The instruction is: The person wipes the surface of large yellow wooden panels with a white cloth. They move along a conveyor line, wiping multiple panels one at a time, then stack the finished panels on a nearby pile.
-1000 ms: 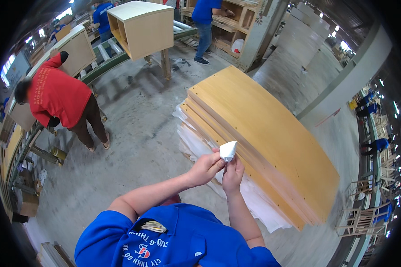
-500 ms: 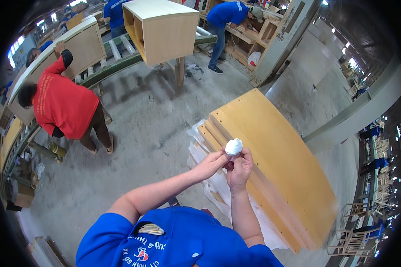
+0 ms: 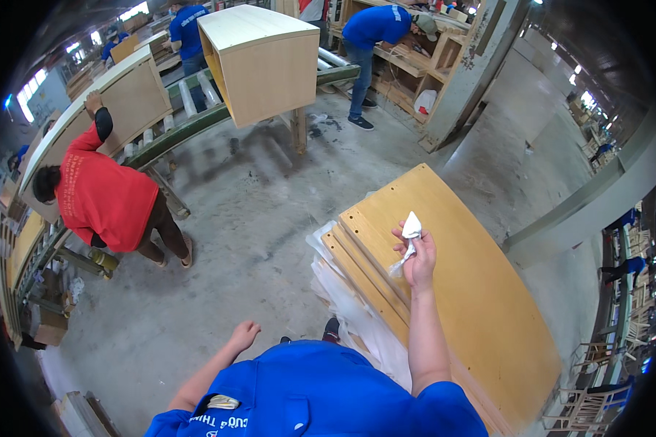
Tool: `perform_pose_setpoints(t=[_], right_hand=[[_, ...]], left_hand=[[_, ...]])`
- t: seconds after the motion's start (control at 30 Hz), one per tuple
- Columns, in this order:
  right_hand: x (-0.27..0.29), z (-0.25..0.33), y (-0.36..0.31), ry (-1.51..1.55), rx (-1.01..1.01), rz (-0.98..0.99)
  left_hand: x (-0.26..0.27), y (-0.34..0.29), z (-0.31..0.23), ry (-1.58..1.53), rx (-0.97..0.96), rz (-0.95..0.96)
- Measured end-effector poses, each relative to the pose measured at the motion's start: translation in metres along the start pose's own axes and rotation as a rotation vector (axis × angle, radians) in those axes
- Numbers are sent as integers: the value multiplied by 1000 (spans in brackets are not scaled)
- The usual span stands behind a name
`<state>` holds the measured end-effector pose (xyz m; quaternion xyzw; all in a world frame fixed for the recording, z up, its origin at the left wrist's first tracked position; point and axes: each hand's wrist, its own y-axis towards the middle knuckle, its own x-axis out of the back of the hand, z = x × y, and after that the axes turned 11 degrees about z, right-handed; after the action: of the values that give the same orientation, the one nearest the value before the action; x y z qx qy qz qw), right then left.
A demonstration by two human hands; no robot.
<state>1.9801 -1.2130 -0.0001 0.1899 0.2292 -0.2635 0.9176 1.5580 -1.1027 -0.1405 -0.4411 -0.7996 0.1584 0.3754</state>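
Note:
My right hand (image 3: 420, 264) holds up a small white plastic bag (image 3: 412, 225), its full end drawn to a point above my fingers. A twisted, thin tail of plastic hangs down beside the palm. Behind and beneath that hand lies a stack of flat yellowish wooden panels (image 3: 474, 291) with small dark holes near the edges. My left hand (image 3: 246, 336) is lower down, away from the bag, with loosely bent fingers and nothing visible in it.
White wrapping sheet (image 3: 342, 298) sticks out along the stack's left side. A person in red (image 3: 106, 193) leans at a roller conveyor (image 3: 189, 131) carrying wooden cabinets (image 3: 266, 69). Another person in blue (image 3: 375, 29) bends over a workbench. A grey post (image 3: 466, 80) stands beyond the stack.
My left hand has let go of the white bag and dropped down to the left. My right hand has moved a little right with the bag, whose pointed end and tail now show.

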Motion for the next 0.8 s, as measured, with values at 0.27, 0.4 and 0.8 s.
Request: perform_pose_setpoints(t=[0.27, 0.4, 0.8], right_hand=[[43, -22, 55, 54, -69, -25], [70, -33, 69, 352, -283, 5], [170, -34, 186, -359, -148, -174]], left_hand=[[-34, -16, 27, 67, 467, -58], [-50, -7, 13, -7, 459, -138], [-68, 0, -8, -36, 363, -93]])
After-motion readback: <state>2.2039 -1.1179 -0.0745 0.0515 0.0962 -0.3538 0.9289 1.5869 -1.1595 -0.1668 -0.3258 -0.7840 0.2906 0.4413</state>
